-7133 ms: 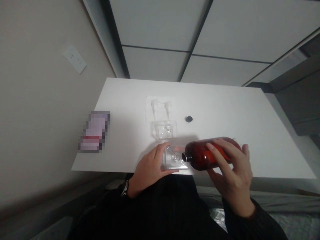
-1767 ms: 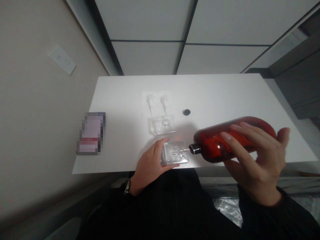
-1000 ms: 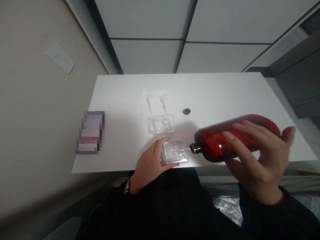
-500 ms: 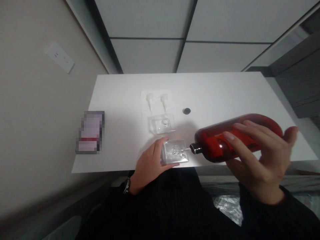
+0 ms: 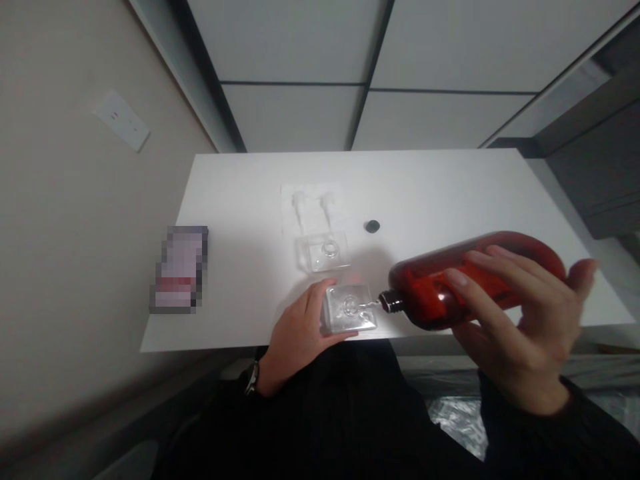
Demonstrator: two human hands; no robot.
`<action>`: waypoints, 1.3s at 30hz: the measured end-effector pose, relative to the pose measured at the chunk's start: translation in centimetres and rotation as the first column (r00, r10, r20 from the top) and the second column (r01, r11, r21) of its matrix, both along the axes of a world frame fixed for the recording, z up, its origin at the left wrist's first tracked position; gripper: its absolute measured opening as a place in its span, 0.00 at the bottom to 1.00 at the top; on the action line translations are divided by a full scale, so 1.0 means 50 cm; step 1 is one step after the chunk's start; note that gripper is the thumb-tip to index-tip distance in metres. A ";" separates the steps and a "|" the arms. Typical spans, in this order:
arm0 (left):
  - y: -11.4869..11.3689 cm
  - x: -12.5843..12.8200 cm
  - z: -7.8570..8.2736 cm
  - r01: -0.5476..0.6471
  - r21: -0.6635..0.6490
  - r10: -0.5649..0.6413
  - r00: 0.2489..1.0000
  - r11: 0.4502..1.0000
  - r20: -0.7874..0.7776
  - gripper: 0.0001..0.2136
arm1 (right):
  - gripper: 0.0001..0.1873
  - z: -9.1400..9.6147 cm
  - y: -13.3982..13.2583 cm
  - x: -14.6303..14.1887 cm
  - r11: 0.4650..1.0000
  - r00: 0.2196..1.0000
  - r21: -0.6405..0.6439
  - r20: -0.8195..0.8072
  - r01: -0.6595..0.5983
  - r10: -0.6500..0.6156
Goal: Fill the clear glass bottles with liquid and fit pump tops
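Observation:
My left hand (image 5: 300, 320) grips a clear square bottle (image 5: 357, 319) by its left side, near the table's front edge. Tipped almost on its side, a large red see-through bottle (image 5: 430, 293) is held in my right hand (image 5: 530, 320), its black threaded neck pointing left. A thin stream of clear liquid (image 5: 369, 305) runs from that neck to the round mouth of the clear bottle. A second clear bottle (image 5: 327, 253), uncapped, stands just behind the first. Two white pump heads (image 5: 300, 203) lie on a white sheet (image 5: 315, 193) beyond it.
A small dark cap (image 5: 373, 227) lies on the white table (image 5: 440, 180) behind the red bottle. At the left edge is a pixelated flat object (image 5: 179, 267). Panelled doors (image 5: 300, 47) stand behind the table, and a wall with a socket (image 5: 123, 121) is on the left.
The view has shifted slightly, so everything sits a little lower. The liquid stream looks thinner now. Both hands keep their holds, with the red bottle tilted about the same.

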State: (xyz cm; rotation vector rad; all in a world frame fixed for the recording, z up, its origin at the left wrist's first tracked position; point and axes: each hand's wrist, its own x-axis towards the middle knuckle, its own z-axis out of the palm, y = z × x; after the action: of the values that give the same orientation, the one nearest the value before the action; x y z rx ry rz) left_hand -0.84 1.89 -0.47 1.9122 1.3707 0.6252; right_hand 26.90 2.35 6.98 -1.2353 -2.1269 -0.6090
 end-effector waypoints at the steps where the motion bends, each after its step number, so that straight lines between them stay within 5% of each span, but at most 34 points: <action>1: 0.000 0.000 0.000 -0.001 -0.001 0.001 1.000 1.000 -0.006 0.40 | 0.47 0.001 -0.001 -0.001 1.000 1.000 -0.005 -0.002 0.001 -0.001; 39: 0.002 0.002 0.005 0.005 -0.029 -0.005 1.000 1.000 0.000 0.39 | 0.48 0.004 0.001 -0.008 0.998 0.998 -0.042 -0.003 -0.056 0.056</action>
State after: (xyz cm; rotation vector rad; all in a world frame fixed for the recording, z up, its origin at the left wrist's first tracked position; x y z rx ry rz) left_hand -0.75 1.98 -0.21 1.8925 1.3681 0.5998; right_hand 26.50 2.38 7.16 -1.1932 -2.1755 -0.5414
